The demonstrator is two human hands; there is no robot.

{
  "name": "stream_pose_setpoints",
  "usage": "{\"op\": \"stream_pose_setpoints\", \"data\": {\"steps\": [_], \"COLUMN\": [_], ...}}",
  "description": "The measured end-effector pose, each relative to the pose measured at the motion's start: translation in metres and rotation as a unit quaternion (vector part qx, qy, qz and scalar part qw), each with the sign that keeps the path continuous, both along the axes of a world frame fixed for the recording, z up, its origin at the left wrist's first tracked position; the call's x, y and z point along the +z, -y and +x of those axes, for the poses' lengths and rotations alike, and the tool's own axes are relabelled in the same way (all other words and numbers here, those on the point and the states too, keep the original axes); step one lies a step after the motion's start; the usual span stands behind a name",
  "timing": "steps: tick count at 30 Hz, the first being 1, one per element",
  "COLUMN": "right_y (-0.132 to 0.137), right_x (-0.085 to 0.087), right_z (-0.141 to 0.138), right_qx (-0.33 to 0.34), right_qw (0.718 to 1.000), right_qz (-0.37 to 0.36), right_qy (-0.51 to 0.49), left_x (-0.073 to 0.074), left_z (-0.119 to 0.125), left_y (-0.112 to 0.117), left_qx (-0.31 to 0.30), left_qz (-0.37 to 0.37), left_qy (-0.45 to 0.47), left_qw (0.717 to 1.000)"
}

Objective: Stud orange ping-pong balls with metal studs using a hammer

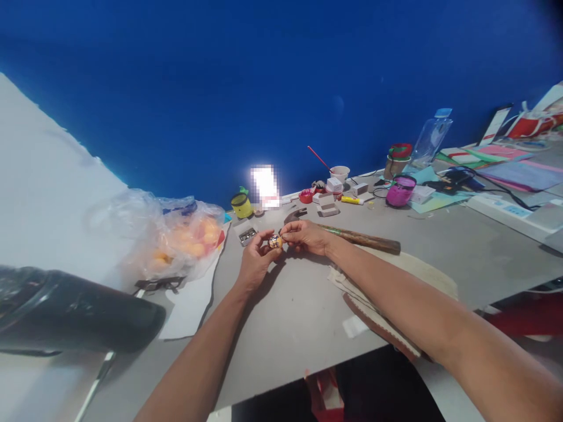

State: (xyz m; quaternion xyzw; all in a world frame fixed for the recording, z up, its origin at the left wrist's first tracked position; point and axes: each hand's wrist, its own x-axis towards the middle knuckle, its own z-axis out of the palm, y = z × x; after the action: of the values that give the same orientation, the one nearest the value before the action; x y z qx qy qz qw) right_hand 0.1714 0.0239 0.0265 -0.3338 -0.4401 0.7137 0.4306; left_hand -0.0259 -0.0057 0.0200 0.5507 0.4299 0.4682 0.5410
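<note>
My left hand (257, 261) grips a small round ball (275, 241), yellow-orange with shiny, dark-edged spots, between thumb and fingers above the grey table. My right hand (305, 236) is closed in a pinch right beside the ball's right side; whatever its fingertips hold is too small to make out. Just behind my left hand lies an open little box (247, 235) with shiny metal bits inside. A claw hammer with a wooden handle (365, 239) rests behind my right hand and forearm. Under that forearm lies a cream-coloured shoe (378, 322) with a brown sole edge, partly hidden.
A plastic bag of orange fruit (189, 237) sits at the left, near a dark cylinder (83, 308). Along the blue wall stand a yellow pot (241, 206), a white cup (340, 173), a purple pot (400, 192) and a clear bottle (433, 138). A power strip (505, 214) lies right.
</note>
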Motion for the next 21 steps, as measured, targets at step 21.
{"op": "stream_pose_setpoints", "data": {"steps": [21], "right_y": [-0.0024], "right_x": [-0.0029], "right_z": [0.001], "right_qx": [0.025], "right_qw": [0.998], "right_qz": [-0.056], "right_qy": [0.017], "left_x": [-0.0037], "left_z": [-0.0003], "left_y": [-0.0009], "left_qx": [-0.009], "left_qz": [0.023], "left_qy": [-0.037], "left_qw": [0.999]}}
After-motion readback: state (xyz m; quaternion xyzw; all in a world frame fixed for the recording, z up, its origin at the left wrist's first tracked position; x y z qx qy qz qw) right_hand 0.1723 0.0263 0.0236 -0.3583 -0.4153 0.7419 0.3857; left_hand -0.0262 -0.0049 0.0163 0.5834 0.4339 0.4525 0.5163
